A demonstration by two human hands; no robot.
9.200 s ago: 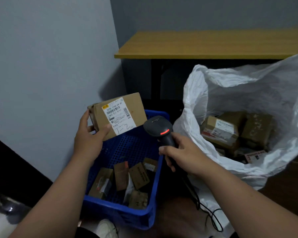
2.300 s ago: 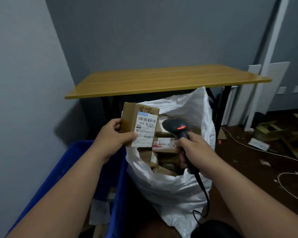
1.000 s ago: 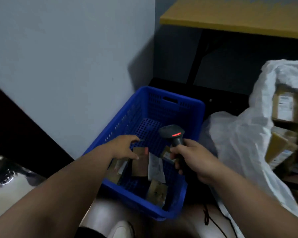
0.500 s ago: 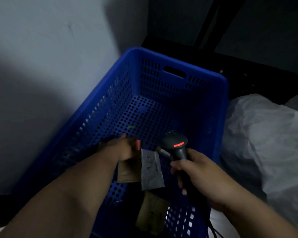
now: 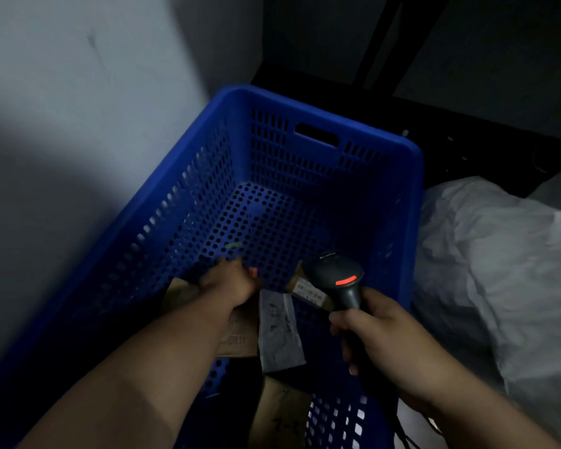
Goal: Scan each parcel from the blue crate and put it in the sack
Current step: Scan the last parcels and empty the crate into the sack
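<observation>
Parcels (image 5: 237,332) lie at crate (image 5: 321,124) bottom w/ left hand (image 5: 229,281) down on a brown one — grasp unclear. Right hand (image 5: 379,338) grips scanner (image 5: 337,280). Risk: dim light, fingers slip — parcel drops short of sack (image 5: 499,254).

Blue perforated crate (image 5: 308,176) against the wall, few brown cardboard parcels (image 5: 237,332) and one grey flat parcel (image 5: 279,332) on its floor, white sack (image 5: 506,260) just beside it at right

A pale grey painted wall (image 5: 78,108) stands left, half in shadow; dark metal table legs (image 5: 381,37) rise behind, over a black floor (image 5: 486,137).
</observation>
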